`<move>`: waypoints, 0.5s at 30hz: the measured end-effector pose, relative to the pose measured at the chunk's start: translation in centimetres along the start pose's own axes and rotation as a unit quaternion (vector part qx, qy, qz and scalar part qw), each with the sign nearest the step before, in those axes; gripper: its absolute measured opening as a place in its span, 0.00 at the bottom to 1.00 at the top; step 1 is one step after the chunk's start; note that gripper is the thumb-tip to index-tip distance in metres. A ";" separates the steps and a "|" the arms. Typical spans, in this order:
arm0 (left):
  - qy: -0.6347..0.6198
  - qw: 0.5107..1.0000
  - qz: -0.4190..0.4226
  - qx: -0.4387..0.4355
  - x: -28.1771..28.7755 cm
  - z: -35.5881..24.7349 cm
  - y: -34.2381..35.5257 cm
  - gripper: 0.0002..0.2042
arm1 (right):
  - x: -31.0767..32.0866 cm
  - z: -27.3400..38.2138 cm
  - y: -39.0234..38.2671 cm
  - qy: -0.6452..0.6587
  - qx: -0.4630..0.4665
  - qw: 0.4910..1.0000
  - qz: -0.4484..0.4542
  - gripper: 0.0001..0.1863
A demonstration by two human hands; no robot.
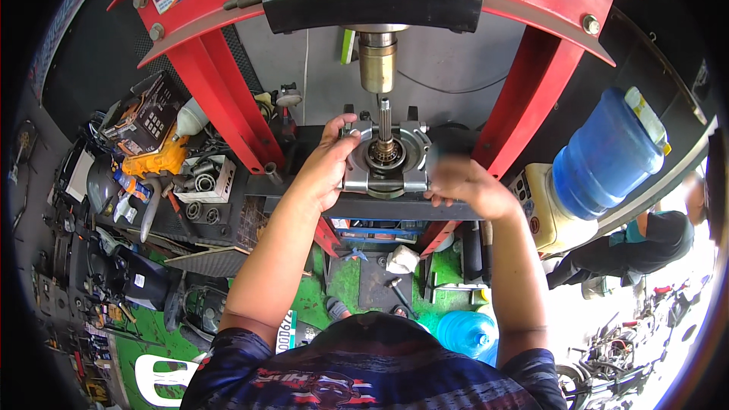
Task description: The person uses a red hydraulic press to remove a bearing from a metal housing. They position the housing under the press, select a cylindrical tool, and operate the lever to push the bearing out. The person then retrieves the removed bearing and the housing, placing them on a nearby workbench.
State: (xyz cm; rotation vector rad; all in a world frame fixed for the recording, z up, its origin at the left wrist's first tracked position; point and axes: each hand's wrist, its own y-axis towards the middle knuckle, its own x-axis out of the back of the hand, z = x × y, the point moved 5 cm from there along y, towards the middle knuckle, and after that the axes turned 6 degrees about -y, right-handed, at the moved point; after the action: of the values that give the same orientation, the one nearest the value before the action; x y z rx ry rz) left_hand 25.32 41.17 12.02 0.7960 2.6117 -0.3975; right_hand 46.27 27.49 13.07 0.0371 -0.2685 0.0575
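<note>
On the bed of a red shop press sits a silver bearing separator [354,171], a two-part metal clamp with side bolts. A splined shaft [385,123] with a bearing [386,155] around it stands upright in its opening. My left hand [325,168] grips the separator's left side, thumb on top and fingers bent around the edge. Close by the right side is my right hand [472,186]; its fingers are smeared by motion, so whether they touch the separator is unclear. Above the shaft hangs the press ram [378,61], with a visible gap between them.
Red press posts [519,99] flank the work. To the left, a bench carries a white box [216,180] of metal parts, a hammer [176,209] and loose bearing rings. A blue water jug [607,156] tops a dispenser at right; another person [645,247] is beyond it.
</note>
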 end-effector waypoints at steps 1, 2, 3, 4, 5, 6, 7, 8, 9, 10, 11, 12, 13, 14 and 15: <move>-0.005 1.000 -0.002 -0.003 -0.1 0.0 -0.1 0.19 | -0.4 0.0 -0.5 -0.006 -0.019 1.000 0.000 0.24; -0.009 1.000 -0.004 -0.007 -0.3 -0.1 -0.2 0.19 | -0.7 0.1 -0.9 -0.011 -0.037 0.999 0.000 0.26; -0.014 1.000 -0.007 -0.010 -0.4 -0.1 -0.2 0.19 | -1.0 -0.1 -1.1 -0.017 -0.056 0.998 0.002 0.28; -0.010 1.000 -0.003 -0.013 -0.5 -0.1 -0.2 0.19 | -1.0 -0.5 -1.2 -0.015 -0.079 0.997 0.015 0.31; -0.007 1.000 0.001 -0.015 -0.4 -0.1 -0.1 0.19 | -0.9 -1.1 -1.5 -0.014 -0.102 0.994 0.029 0.33; -0.004 1.000 0.004 -0.018 -0.4 -0.1 -0.2 0.19 | -1.0 -1.5 -1.6 -0.012 -0.124 0.991 0.044 0.35; -0.016 1.000 -0.001 -0.019 -1.0 -0.1 -0.6 0.19 | -1.0 -1.5 -1.5 0.012 -0.086 0.996 -0.019 0.43; -0.003 1.000 -0.003 -0.025 -0.8 -0.1 -0.4 0.19 | -1.2 -1.5 -1.2 0.062 -0.072 0.994 -0.054 0.43; 0.011 0.999 -0.004 -0.030 -0.4 0.0 0.0 0.19 | -1.5 -1.4 -0.9 0.112 -0.058 0.988 -0.090 0.44; 0.023 0.999 -0.005 -0.036 -0.4 -0.1 0.0 0.19 | -1.4 -1.3 -0.8 0.160 -0.044 0.978 -0.124 0.44; 0.017 0.999 -0.001 -0.029 -0.5 -0.2 -0.2 0.19 | -1.5 -1.9 -1.1 0.140 -0.062 0.988 -0.005 0.44; 0.011 1.000 0.003 -0.022 -0.7 -0.3 -0.5 0.20 | -1.3 -2.2 -1.3 0.114 -0.086 0.990 0.004 0.43; 0.006 1.000 0.005 -0.017 -0.9 -0.5 -0.7 0.20 | -1.3 -2.0 -1.4 0.087 -0.108 0.990 0.016 0.42; 0.015 1.000 -0.001 -0.023 -0.7 -0.4 -0.6 0.20 | -1.3 -2.0 -1.5 0.060 -0.130 0.989 0.028 0.41; 0.023 0.999 -0.007 -0.029 -0.5 -0.2 -0.3 0.20 | -1.1 -2.1 -0.6 0.077 -0.082 0.992 -0.049 0.42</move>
State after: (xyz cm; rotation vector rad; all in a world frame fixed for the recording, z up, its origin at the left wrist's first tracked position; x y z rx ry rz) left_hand 25.48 40.78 12.48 0.7768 2.6605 -0.3079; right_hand 45.76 26.90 10.77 -0.1172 -0.1162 -0.0592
